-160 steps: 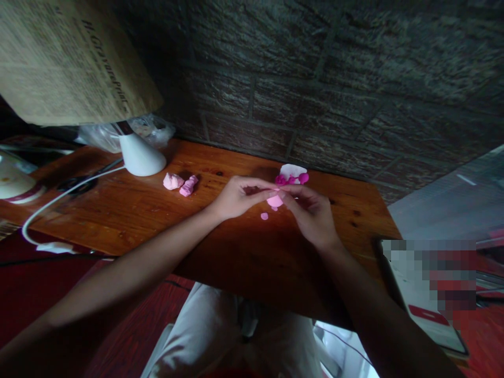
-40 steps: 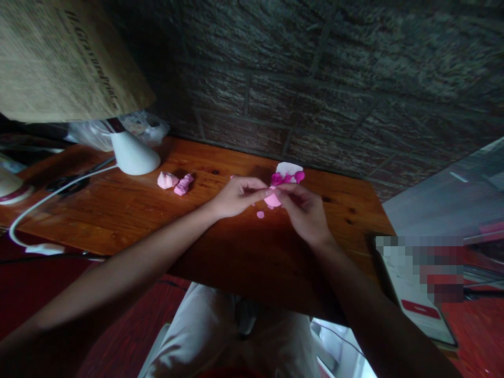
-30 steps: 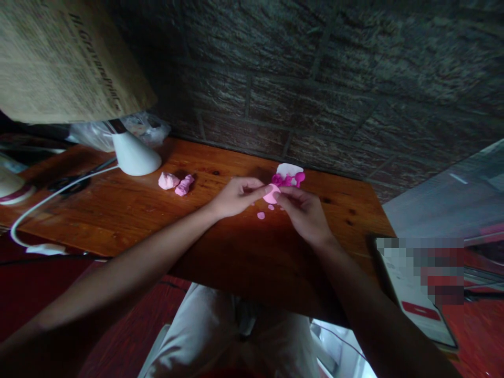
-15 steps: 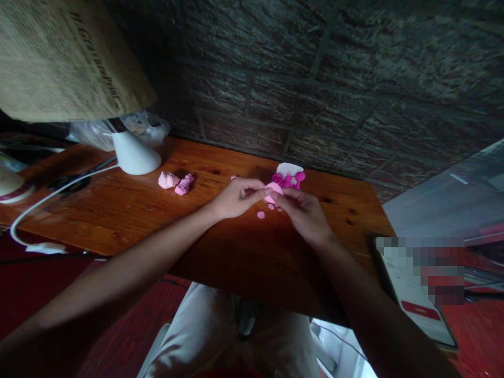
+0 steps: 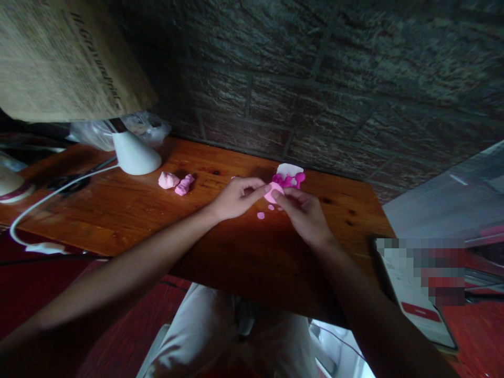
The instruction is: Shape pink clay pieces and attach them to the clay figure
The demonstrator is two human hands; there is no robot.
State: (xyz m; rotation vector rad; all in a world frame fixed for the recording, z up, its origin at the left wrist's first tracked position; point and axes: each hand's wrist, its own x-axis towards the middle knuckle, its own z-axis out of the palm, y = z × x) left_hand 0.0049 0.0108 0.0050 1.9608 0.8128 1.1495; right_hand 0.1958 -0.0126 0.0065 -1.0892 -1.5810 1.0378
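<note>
Between my two hands is a flat, round piece of pink clay, pinched at its edges above the wooden table. My left hand grips its left side between thumb and fingers. From the right, my right hand holds it with the thumb on its face. Small pink clay bits lie on the wood just below. Behind the hands rests a white piece with bright magenta shapes on it, partly covered by the fingers.
Two pink clay lumps sit left of my hands, near a white lamp base with a paper shade. Its white cable runs over the table's left side. A tablet-like device lies at the right edge. A brick-patterned wall stands behind.
Both hands keep their pinch on the round clay piece. It has shifted very slightly and shows a little more of its face.
</note>
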